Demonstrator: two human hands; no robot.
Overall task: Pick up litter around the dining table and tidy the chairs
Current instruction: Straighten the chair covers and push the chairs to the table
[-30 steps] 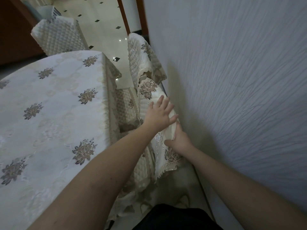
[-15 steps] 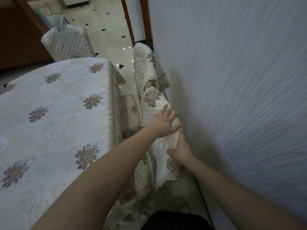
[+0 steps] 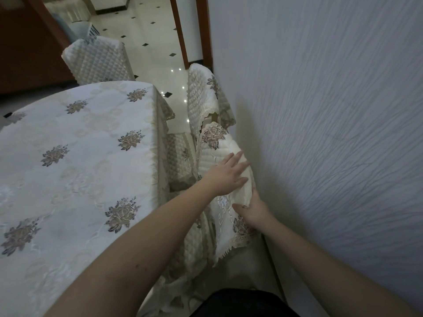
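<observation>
A chair with a cream quilted cover [image 3: 215,143] stands between the dining table [image 3: 75,156] and the wall. My left hand [image 3: 226,177] lies flat on top of the chair's backrest, fingers spread. My right hand [image 3: 251,209] grips the backrest's wall-side edge, thumb over the embroidered cover, with the fingers hidden behind the fabric. A second covered chair [image 3: 206,94] stands just beyond it along the wall. A third covered chair [image 3: 98,60] sits at the table's far end. No litter shows in this view.
The textured grey wall [image 3: 332,133] runs close along the right of the chairs. A flower-patterned cloth drapes the table. Glossy tiled floor [image 3: 155,42] with dark diamonds leads to a wooden door frame [image 3: 201,30] at the back.
The view has tilted so the scene sits lower in frame. Both hands keep their places on the backrest; the left fingers lie a little flatter.
</observation>
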